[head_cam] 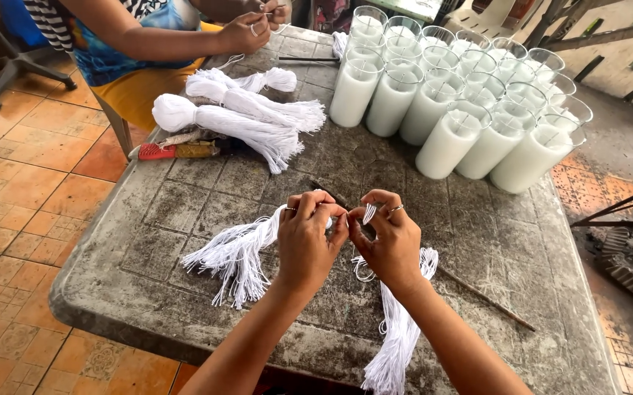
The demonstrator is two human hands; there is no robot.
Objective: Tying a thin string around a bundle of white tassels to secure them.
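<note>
Pinching white string (pixel 240 252), left hand (pixel 308 241) and right hand (pixel 393 245) grips clamp together near glass candles (pixel 448 143).

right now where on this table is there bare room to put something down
Bare grey tabletop lies right of the right hand, below the glass candles. Another patch sits by the left edge, below the red tool. It is crowded among the tied wick bundles, and around the left hand with its loose strings.
</note>
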